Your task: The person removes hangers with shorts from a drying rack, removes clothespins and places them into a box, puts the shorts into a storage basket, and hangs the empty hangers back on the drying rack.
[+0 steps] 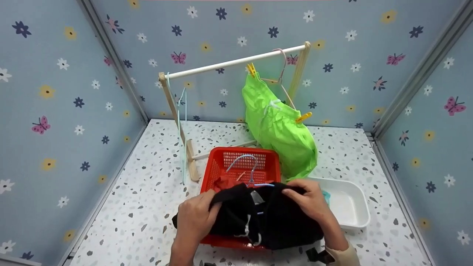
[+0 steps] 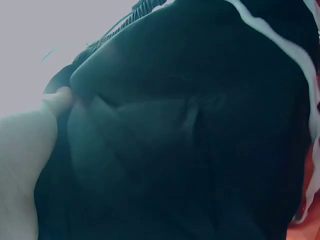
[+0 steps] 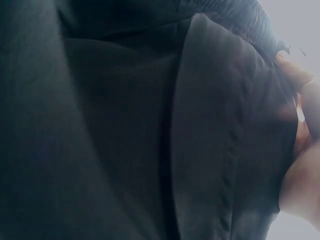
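Observation:
A pair of black shorts (image 1: 292, 221) with a gathered waistband and white drawstring (image 1: 247, 226) is held up over the red basket (image 1: 242, 150). My left hand (image 1: 196, 214) pinches the waistband's left side, thumb toward me. At the right side, my right hand (image 1: 312, 201) grips the same band. A light blue hanger (image 1: 254, 166) stands hook up at the waist opening, its lower part hidden by the cloth. Black fabric (image 2: 165, 125) fills the left wrist view beside the left thumb (image 2: 61, 100). In the right wrist view, the right hand (image 3: 305, 175) is at the edge.
Behind the basket stands a rack with a white bar (image 1: 221, 66). Bright green shorts (image 1: 281, 129) hang there from a pink hanger (image 1: 283, 68) with yellow clips (image 1: 303, 117). Another light blue hanger (image 1: 184, 136) hangs at left. A white tub (image 1: 347, 203) sits right; red cloth (image 1: 225, 183) lies in the basket.

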